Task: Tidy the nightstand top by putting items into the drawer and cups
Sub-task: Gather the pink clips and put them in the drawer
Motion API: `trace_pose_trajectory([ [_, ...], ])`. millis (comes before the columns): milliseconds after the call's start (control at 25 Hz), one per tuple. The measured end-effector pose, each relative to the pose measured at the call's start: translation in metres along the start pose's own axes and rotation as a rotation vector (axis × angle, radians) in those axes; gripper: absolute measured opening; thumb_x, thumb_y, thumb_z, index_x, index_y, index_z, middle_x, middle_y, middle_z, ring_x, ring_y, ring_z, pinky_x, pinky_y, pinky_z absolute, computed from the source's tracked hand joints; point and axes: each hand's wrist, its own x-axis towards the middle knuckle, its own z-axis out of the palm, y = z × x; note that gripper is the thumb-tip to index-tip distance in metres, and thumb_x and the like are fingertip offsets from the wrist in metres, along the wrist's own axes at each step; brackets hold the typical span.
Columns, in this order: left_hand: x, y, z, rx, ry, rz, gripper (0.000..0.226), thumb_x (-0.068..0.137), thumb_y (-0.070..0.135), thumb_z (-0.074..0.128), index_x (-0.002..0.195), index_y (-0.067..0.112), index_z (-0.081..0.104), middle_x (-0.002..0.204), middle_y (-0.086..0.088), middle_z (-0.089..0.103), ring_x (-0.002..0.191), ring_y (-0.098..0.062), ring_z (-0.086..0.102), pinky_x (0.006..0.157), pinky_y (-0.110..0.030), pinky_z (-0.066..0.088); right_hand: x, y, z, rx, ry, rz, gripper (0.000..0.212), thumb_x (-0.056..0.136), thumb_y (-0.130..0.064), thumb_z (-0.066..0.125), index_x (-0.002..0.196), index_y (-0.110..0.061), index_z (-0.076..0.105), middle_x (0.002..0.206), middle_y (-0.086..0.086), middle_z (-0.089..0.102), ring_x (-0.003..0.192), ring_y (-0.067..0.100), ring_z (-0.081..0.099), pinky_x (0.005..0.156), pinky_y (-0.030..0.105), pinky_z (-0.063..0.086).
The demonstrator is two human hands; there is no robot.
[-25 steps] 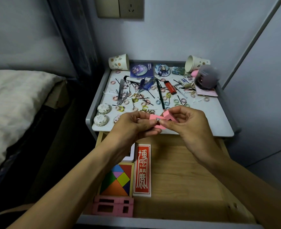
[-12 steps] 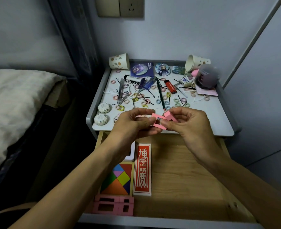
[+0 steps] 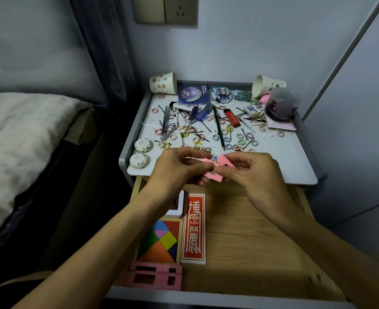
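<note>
The open pale wooden drawer (image 3: 251,230) lies under my hands, off the six o'clock edge of the white tabletop (image 3: 284,161). My left hand (image 3: 179,168) and right hand (image 3: 255,175) both pinch the small pink notched wooden pieces (image 3: 223,160), fingers curled round them. I'd mate them squarely without forcing, then set them by the pink slotted blocks (image 3: 155,276) at the drawer's seven o'clock.

A small pink block (image 3: 225,160) is held up mid-frame. The wooden drawer (image 3: 251,230) is open below it. Higher up, the left cup (image 3: 163,83) and right cup (image 3: 267,85) lie tipped over.
</note>
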Motion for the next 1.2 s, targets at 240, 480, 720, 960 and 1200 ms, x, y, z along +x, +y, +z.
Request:
trace_pose_trajectory([
  [240, -0.003, -0.001, -0.003, 0.054, -0.010, -0.032, 0.014, 0.085, 0.001, 0.070, 0.099, 0.003, 0.070, 0.080, -0.014, 0.075, 0.056, -0.016, 0.066, 0.062, -0.028, 0.060, 0.005, 0.005, -0.003, -0.188, -0.033, -0.058, 0.032, 0.094, -0.019, 0.059, 0.126, -0.014, 0.064, 0.112, 0.000, 0.069, 0.092, 0.007, 0.069, 0.085, 0.029, 0.057],
  [480, -0.006, -0.004, -0.009, 0.037, -0.006, -0.040, 0.013, 0.085, 0.001, 0.068, 0.098, 0.004, 0.069, 0.081, -0.015, 0.075, 0.061, -0.021, 0.067, 0.067, -0.032, 0.060, -0.001, 0.000, 0.006, -0.180, -0.066, -0.074, 0.019, 0.096, -0.024, 0.057, 0.114, -0.023, 0.060, 0.113, -0.008, 0.066, 0.100, 0.001, 0.065, 0.082, 0.020, 0.054],
  [720, -0.008, -0.004, -0.014, -0.090, -0.017, -0.116, 0.017, 0.086, 0.001, 0.068, 0.103, 0.002, 0.066, 0.083, -0.015, 0.075, 0.060, -0.018, 0.067, 0.063, -0.026, 0.059, -0.005, -0.001, 0.015, -0.020, -0.065, -0.067, 0.017, 0.091, -0.017, 0.062, 0.108, -0.018, 0.066, 0.100, -0.009, 0.072, 0.089, -0.001, 0.069, 0.071, 0.012, 0.052],
  [960, -0.011, -0.006, -0.015, -0.089, -0.035, -0.126, 0.011, 0.085, 0.002, 0.067, 0.096, 0.004, 0.069, 0.082, -0.014, 0.075, 0.061, -0.018, 0.068, 0.059, -0.023, 0.058, -0.007, 0.002, 0.018, -0.023, -0.052, -0.075, 0.021, 0.087, -0.015, 0.068, 0.107, -0.020, 0.071, 0.100, -0.009, 0.073, 0.091, 0.000, 0.069, 0.077, 0.015, 0.055],
  [1200, -0.011, -0.005, -0.021, -0.115, 0.024, -0.152, 0.012, 0.084, -0.001, 0.068, 0.096, -0.002, 0.069, 0.084, -0.019, 0.075, 0.059, -0.018, 0.067, 0.062, -0.024, 0.058, -0.008, 0.003, 0.019, -0.410, -0.135, -0.269, 0.063, 0.073, -0.019, 0.081, 0.132, -0.023, 0.058, 0.114, -0.014, 0.053, 0.103, 0.000, 0.055, 0.085, 0.007, 0.044],
])
